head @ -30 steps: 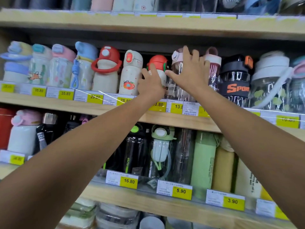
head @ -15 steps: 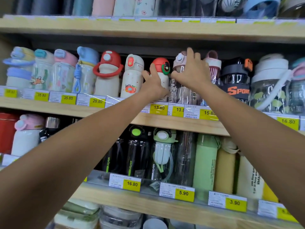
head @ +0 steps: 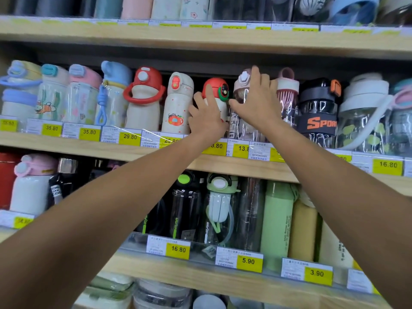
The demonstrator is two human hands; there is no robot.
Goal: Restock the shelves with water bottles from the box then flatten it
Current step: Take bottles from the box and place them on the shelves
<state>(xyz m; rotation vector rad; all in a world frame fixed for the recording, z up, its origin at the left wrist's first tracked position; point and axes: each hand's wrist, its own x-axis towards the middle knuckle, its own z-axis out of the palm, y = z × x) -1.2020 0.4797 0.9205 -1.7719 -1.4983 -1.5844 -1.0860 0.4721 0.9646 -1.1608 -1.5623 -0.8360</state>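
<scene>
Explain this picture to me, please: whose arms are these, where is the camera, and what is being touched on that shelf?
There is no machine here. A person wears a wide-angle camera on the head, so you look along both bare arms from above. They stand at a wooden shop shelf filled with drinking bottles, with yellow price tags along its edge. The left hand rests against a white bottle with a red cap. The right hand is spread over a clear bottle with a pink lid beside it, seemingly settling it in the row. Whether either grip is truly closed cannot be told. To the right stands a black sport bottle. More bottles fill the shelves above and below. The box is not in view.
</scene>
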